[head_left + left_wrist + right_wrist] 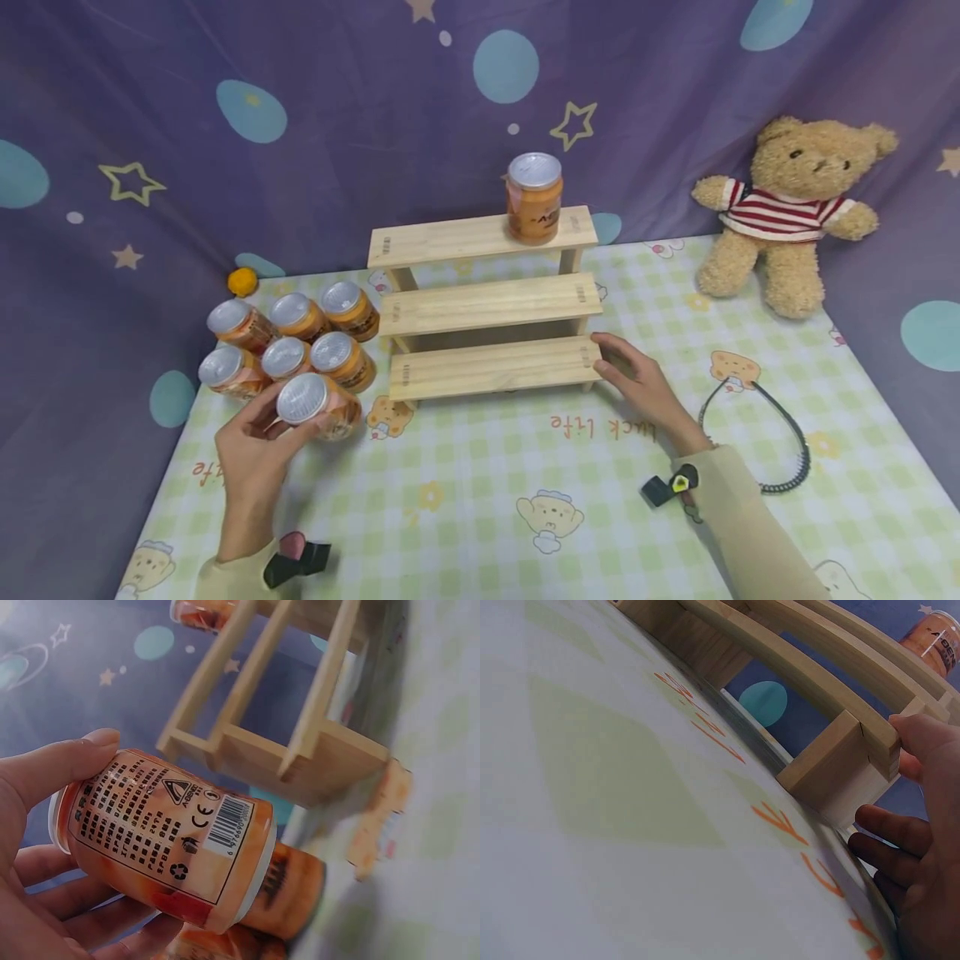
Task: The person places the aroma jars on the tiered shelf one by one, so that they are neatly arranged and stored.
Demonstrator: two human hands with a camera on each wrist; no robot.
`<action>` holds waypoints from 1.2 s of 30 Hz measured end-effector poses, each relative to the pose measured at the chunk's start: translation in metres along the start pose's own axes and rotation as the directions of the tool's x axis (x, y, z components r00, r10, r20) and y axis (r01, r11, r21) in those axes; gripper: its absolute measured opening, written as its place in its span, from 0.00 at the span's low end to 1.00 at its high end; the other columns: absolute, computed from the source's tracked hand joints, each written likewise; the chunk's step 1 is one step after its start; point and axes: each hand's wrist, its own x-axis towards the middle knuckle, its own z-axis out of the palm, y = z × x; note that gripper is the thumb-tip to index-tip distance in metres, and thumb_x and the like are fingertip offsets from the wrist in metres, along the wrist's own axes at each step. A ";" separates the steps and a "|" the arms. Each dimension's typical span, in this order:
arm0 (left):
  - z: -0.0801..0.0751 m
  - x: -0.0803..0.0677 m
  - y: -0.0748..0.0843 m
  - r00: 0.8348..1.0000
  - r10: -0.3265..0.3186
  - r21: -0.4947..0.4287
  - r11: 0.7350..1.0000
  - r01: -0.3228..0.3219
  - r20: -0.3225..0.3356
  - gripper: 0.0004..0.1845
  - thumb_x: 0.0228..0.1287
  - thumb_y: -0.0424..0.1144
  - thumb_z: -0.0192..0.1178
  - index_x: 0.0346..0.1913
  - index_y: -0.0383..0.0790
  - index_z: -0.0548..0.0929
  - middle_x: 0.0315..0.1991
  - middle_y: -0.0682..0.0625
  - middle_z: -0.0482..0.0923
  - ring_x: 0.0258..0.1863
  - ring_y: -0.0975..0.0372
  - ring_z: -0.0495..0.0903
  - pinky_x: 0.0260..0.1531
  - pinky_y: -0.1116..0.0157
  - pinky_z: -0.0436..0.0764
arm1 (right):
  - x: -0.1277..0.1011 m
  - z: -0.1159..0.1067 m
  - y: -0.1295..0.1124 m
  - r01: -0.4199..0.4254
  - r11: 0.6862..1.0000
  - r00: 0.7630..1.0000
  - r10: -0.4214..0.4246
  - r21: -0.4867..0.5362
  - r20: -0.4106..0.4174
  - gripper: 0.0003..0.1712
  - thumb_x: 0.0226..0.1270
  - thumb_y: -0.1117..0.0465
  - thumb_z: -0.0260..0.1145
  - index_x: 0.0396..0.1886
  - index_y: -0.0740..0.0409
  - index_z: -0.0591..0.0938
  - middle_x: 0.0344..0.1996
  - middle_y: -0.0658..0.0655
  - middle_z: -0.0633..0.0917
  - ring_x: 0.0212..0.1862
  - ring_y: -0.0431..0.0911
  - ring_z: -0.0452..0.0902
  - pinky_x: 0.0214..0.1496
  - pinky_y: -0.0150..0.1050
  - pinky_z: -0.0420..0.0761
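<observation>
My left hand [258, 446] grips an orange can [339, 417] with a silvery lid, thumb on one side and fingers on the other. In the left wrist view this can [172, 832] is tilted and shows a printed label with a barcode. Just behind it stand several similar cans [351, 367]. My right hand [641, 387] touches the right end of the lowest shelf of a three-step wooden rack [487, 371]. Its thumb and index finger are at the board's end in the right wrist view, other fingers loosely bent below. One can [534, 204] stands on the top shelf, toward the right.
A teddy bear [795, 217] in a striped shirt sits at the back right. A black coiled cord [798, 450] lies beside my right forearm. Behind the cans is a small yellow object [242, 282]. A purple curtain [375, 125] hangs behind the checked tablecloth [465, 517].
</observation>
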 end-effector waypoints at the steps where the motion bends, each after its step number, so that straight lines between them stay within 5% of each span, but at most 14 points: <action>1: 0.001 0.000 0.003 1.000 0.009 0.010 1.000 -0.009 -0.007 0.34 0.37 0.16 0.76 0.55 0.30 0.84 0.39 0.61 0.89 0.37 0.71 0.85 0.36 0.80 0.83 | 0.000 0.000 0.000 0.003 1.000 1.000 -0.003 0.000 0.000 0.26 0.77 0.57 0.59 0.72 0.54 0.71 0.71 0.60 0.74 0.72 0.57 0.70 0.72 0.26 0.67; 11: 0.013 0.008 0.032 0.998 0.064 0.063 0.996 -0.064 0.006 0.34 0.36 0.19 0.78 0.54 0.34 0.86 0.40 0.60 0.87 0.37 0.71 0.85 0.37 0.81 0.83 | 0.001 0.000 0.000 -0.001 1.000 1.000 0.001 0.009 -0.006 0.26 0.77 0.58 0.60 0.71 0.55 0.72 0.71 0.59 0.74 0.73 0.57 0.69 0.69 0.19 0.65; 22: 0.041 0.016 0.064 0.987 0.127 0.067 0.989 -0.133 0.095 0.34 0.36 0.19 0.79 0.54 0.36 0.86 0.38 0.62 0.87 0.35 0.70 0.85 0.34 0.80 0.83 | -0.002 0.000 0.000 -0.003 1.000 1.000 0.003 -0.019 -0.014 0.26 0.77 0.56 0.59 0.72 0.54 0.71 0.71 0.60 0.73 0.73 0.58 0.68 0.68 0.16 0.62; 36: 0.078 0.029 0.091 0.944 0.230 0.004 0.971 -0.238 0.238 0.31 0.39 0.23 0.79 0.53 0.37 0.87 0.39 0.62 0.87 0.36 0.68 0.87 0.36 0.76 0.84 | -0.001 0.000 -0.004 -0.016 1.000 1.000 0.016 0.004 0.002 0.28 0.77 0.54 0.60 0.72 0.54 0.71 0.72 0.59 0.73 0.73 0.57 0.68 0.67 0.14 0.62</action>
